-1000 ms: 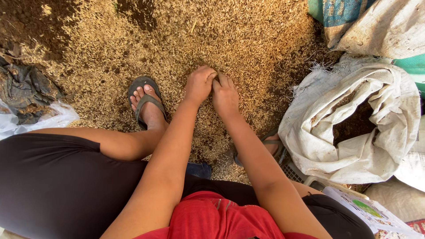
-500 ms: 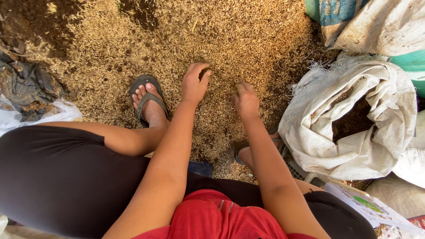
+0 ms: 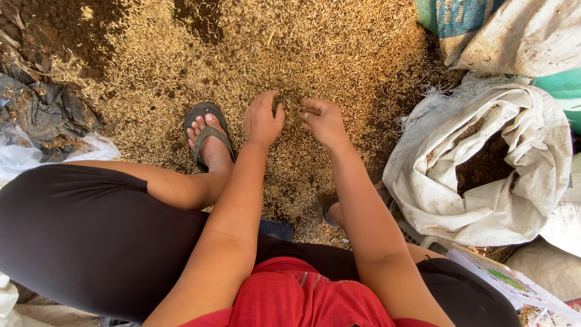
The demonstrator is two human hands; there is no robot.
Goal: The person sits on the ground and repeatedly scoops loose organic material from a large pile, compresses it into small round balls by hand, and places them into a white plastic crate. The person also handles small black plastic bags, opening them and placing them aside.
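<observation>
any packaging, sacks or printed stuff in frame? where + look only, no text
White woven sack: right of the hands, open, rumpled, dark fill inside.
Blue-green printed sack: top right, partly cut off.
Off-white sack: top right corner, lying creased.
Printed sheet or pack: bottom right, flat, white with green and blue patches.
Clear plastic bag: left edge, crumpled beside dark sheeting.

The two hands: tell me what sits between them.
In the head view, a small clump of straw-coloured husks sits between the left hand and the right hand, pinched by both above the husk pile.
</observation>
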